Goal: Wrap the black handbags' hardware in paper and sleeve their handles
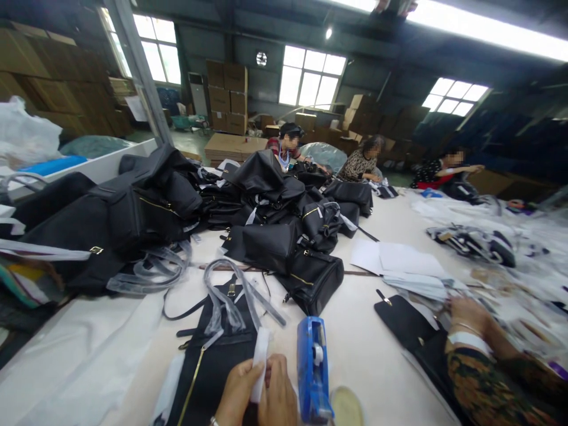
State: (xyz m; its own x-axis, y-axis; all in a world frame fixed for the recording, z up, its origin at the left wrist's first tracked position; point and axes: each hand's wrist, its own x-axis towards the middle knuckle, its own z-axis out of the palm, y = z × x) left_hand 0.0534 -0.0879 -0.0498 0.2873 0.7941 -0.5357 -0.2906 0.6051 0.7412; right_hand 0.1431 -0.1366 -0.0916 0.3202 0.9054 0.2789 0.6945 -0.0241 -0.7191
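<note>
Pinching one white strip (261, 358): my left grip (237, 387), over the right edge of a black bag (222, 358). My right grip (278, 393): fingers curled beside the strip; whether pinching, I cannot tell. Bag: flat on the tabletop (368, 337), gold zip (194, 378), wrapped straps (216, 307) on top. Tape dispenser (305, 361): blue, just rightward.

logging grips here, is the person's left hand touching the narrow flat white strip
Touching. The head view shows the left hand holding the narrow flat white strip, thumb lying against it with no visible gap.
</note>
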